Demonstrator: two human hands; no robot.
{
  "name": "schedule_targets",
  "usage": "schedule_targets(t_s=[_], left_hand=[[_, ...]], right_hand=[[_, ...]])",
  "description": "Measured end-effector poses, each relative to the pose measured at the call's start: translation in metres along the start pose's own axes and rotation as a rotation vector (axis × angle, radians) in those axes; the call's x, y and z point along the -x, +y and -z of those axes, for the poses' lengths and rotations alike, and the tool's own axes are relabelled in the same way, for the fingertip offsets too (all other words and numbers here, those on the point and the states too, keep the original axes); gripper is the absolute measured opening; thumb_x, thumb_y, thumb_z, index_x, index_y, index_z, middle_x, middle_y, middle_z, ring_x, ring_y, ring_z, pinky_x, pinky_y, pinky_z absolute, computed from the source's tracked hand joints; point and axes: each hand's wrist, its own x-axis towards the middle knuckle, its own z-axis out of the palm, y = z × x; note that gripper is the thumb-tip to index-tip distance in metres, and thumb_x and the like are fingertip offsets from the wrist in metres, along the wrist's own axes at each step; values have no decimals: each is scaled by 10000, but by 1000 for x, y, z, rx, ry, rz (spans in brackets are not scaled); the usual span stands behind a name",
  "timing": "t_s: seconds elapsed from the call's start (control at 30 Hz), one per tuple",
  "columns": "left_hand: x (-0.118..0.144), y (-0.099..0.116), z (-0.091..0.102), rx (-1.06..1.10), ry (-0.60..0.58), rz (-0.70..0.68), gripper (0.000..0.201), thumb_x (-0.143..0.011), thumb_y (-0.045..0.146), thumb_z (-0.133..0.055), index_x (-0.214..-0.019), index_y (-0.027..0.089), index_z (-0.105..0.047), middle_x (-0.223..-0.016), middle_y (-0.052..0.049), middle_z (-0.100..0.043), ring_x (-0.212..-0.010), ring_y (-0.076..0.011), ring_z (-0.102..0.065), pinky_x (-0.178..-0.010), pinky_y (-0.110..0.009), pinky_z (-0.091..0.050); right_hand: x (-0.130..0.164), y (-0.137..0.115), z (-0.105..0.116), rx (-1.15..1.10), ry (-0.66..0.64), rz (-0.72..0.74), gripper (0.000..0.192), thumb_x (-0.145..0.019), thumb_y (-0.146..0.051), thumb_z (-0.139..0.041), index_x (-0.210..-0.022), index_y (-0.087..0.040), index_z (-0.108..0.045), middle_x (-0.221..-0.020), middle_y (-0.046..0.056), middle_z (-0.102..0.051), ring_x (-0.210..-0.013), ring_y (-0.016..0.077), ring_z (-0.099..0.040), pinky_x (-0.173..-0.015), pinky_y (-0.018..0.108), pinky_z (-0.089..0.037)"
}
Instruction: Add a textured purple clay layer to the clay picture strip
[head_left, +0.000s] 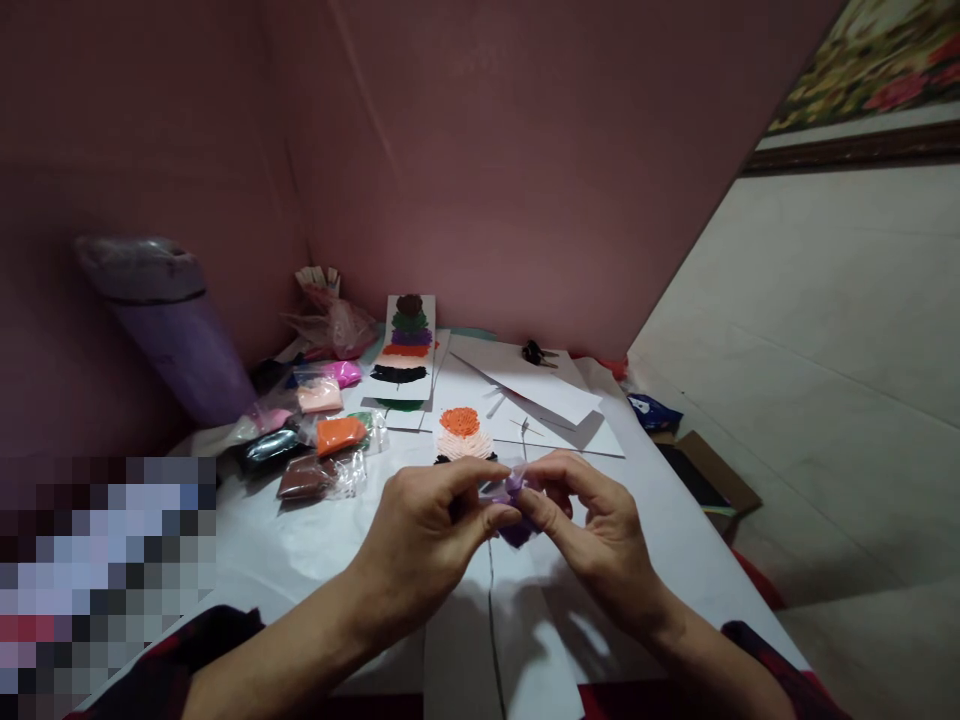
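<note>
Between my two hands is a small clear plastic bag of purple clay [519, 532]. My left hand [424, 520] pinches it between thumb and index finger from the left. The thumb and fingers of my right hand [596, 510] grip its twisted top from the right. Just beyond my hands lies a white card [461, 590] with orange, pale pink and black textured clay [459, 424] at its far end; a dark line runs down the near part. My fingers hide some of the bag and of the black band.
Several bags of coloured clay, including an orange one [340, 436] and a brown one [306, 480], lie at the left. A finished-looking striped card [409, 345] leans behind them. White paper [525, 385], keys [535, 352] and a tall purple cylinder [169, 330] stand or lie farther back.
</note>
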Motion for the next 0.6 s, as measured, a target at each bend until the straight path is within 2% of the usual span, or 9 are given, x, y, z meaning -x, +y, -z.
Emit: schedule_targets(t_s=[0.4, 0.5, 0.6], left_hand=[[0, -6, -3, -195, -68, -25, 173, -852, 252, -591, -914, 165, -728, -697, -54, -739, -575, -142, -659, -548, -246, -501], [2, -7, -1, -262, -98, -16, 208, -871, 255, -553, -894, 161, -738, -705, -65, -740, -587, -152, -659, -555, -256, -486], [0, -5, 1, -198, -130, 17, 229, -884, 254, -524, -872, 151, -728, -679, -51, -718, -583, -134, -631, -573, -249, -467]], right_hand=[[6, 1, -3, 63, -27, 125, 97, -869, -121, -576, -913, -155, -655, -765, 28, -607, -621, 131, -540, -530, 276, -451], [8, 2, -3, 35, -44, 102, 103, -879, -123, -562, -907, -155, -657, -779, 36, -617, -675, 146, -582, -581, 293, -485], [7, 2, -2, -7, -80, 5, 86, -887, -167, -572, -908, -163, -655, -808, 42, -624, -694, 154, -593, -595, 302, -500]])
